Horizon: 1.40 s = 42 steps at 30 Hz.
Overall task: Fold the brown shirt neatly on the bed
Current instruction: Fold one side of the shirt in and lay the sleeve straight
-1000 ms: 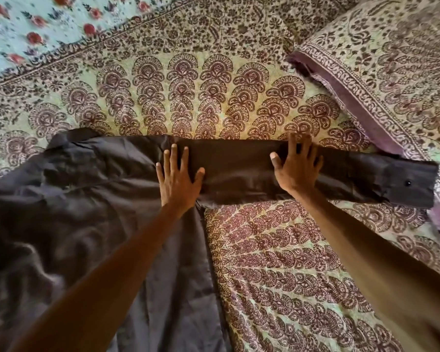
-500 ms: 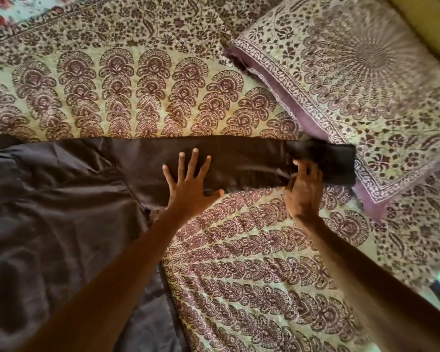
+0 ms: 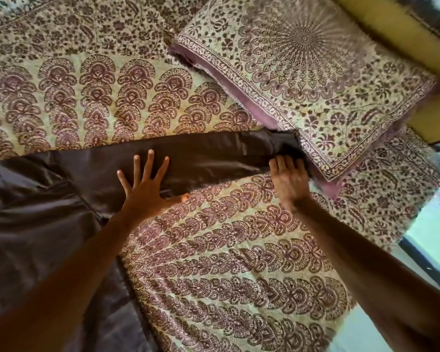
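Left hand (image 3: 148, 191), fingers spread, presses the glossy brown shirt (image 3: 36, 212) (sleeve outstretched); right hand (image 3: 288, 181) meets its cuff beside the paisley-printed pillow (image 3: 315, 85).

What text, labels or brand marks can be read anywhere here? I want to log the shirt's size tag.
None. The brown shirt shows no tag, label or print; its sleeve, under the left hand and right hand, is plain. The bedsheet and pillow carry only patterns.

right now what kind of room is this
Most likely a bedroom. The brown shirt lies spread on a bed covered with a patterned bedspread, and a matching pillow sits at its head.
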Each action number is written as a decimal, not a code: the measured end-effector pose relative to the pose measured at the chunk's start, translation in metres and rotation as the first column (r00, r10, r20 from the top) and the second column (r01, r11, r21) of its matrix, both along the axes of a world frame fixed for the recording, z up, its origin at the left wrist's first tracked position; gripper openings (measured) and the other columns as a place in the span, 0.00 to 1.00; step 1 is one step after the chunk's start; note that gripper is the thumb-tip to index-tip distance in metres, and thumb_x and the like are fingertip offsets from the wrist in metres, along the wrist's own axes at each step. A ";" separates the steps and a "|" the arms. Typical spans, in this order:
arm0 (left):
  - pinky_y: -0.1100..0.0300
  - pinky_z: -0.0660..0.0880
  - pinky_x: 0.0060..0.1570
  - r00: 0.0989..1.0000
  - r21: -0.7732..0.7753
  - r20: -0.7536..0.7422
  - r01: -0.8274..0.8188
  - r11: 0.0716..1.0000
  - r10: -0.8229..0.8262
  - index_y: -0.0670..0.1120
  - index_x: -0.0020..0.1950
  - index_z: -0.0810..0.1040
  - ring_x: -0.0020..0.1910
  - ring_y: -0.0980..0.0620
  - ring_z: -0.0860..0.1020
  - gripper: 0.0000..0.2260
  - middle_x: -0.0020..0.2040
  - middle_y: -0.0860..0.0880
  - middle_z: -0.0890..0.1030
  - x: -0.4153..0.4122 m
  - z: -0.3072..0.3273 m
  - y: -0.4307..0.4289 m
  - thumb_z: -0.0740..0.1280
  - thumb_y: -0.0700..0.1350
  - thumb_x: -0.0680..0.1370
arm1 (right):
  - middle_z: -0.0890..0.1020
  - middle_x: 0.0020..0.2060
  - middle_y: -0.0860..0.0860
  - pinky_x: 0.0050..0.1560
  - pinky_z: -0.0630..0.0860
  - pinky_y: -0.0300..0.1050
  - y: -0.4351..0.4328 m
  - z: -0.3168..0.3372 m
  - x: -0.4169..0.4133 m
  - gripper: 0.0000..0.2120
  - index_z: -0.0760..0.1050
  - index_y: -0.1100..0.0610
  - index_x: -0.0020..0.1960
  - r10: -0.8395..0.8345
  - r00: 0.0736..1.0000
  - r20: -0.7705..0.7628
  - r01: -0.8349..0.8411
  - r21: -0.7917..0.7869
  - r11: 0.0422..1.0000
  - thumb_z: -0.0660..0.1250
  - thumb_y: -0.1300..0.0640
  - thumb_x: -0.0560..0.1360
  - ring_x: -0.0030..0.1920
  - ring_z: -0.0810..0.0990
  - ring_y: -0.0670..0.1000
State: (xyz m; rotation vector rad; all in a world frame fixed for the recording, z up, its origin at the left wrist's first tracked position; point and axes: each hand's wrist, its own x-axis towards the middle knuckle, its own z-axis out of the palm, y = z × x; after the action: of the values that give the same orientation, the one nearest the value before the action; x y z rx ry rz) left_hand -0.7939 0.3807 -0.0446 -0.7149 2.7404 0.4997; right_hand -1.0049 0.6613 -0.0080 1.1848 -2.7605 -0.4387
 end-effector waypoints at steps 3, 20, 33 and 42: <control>0.27 0.35 0.66 1.000 0.015 0.017 0.010 1.000 -0.010 0.63 0.76 0.38 0.76 0.42 0.33 0.52 0.77 0.52 0.32 0.000 0.000 -0.002 0.47 0.84 0.58 | 0.83 0.39 0.54 0.48 0.79 0.52 0.006 0.001 0.010 0.20 0.75 0.59 0.48 -0.047 0.999 0.017 0.047 -0.026 0.999 0.44 0.59 0.82 0.39 0.81 0.54; 0.30 0.34 0.67 1.000 0.061 0.023 -0.015 0.998 0.014 0.66 0.76 0.42 0.76 0.47 0.33 0.39 0.78 0.57 0.34 0.000 -0.002 -0.013 0.46 0.76 0.67 | 0.44 0.79 0.53 0.76 0.49 0.63 -0.014 -0.015 0.008 0.34 0.42 0.52 0.80 -0.354 0.789 0.501 0.438 -0.055 0.897 0.41 0.36 0.79 0.78 0.49 0.58; 0.39 0.48 0.74 0.937 0.149 -0.285 -0.164 0.975 0.201 0.49 0.77 0.59 0.77 0.43 0.53 0.28 0.78 0.47 0.56 0.036 0.011 -0.043 0.63 0.43 0.79 | 0.64 0.74 0.61 0.72 0.58 0.64 -0.075 0.008 0.026 0.33 0.60 0.62 0.75 -0.507 0.812 0.289 0.538 -0.033 0.842 0.54 0.40 0.79 0.73 0.61 0.64; 0.44 0.47 0.74 0.913 -0.076 -0.191 -0.381 0.922 0.361 0.43 0.78 0.55 0.78 0.44 0.51 0.28 0.79 0.45 0.54 0.128 -0.012 -0.109 0.48 0.52 0.80 | 0.58 0.77 0.57 0.76 0.55 0.55 -0.288 -0.008 0.211 0.32 0.56 0.62 0.77 0.330 0.688 0.647 -0.025 -0.433 0.901 0.63 0.64 0.75 0.78 0.53 0.56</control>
State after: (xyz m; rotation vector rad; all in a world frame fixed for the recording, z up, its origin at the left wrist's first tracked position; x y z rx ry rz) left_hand -0.6658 0.2716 -0.0568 -1.2953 2.8148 0.5084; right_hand -0.7942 0.3729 -0.0165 1.7616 -3.0026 0.7495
